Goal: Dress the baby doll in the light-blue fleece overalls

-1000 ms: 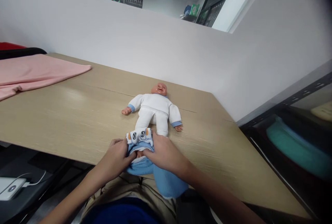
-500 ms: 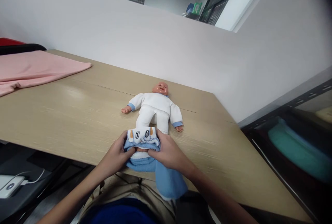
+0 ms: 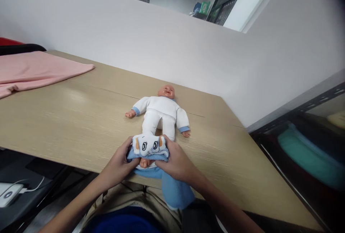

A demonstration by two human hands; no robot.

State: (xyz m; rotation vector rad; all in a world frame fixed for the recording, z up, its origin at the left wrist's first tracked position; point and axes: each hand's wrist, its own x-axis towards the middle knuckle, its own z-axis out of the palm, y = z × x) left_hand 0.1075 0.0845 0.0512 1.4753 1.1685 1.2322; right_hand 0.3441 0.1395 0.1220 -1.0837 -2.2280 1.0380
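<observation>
A baby doll (image 3: 161, 112) in a white suit with blue cuffs lies on its back on the wooden table (image 3: 67, 118), head away from me. Its feet point at the near table edge. A small blue garment (image 3: 151, 154) with a white patch bearing cartoon eyes is bunched over the doll's feet, and one bare foot shows in its opening. My left hand (image 3: 118, 163) grips the garment's left side. My right hand (image 3: 175, 161) grips its right side. A blue leg of the garment hangs over the table edge toward my lap.
A pink cloth (image 3: 35, 71) lies on the table's far left. A white wall runs behind the table. At the right stands a dark shelf with a teal item (image 3: 309, 154). A white device with a cable (image 3: 10, 193) sits low at the left.
Both hands have slid the blue garment a little farther up over the doll's feet. The patch with the eyes has turned up toward me.
</observation>
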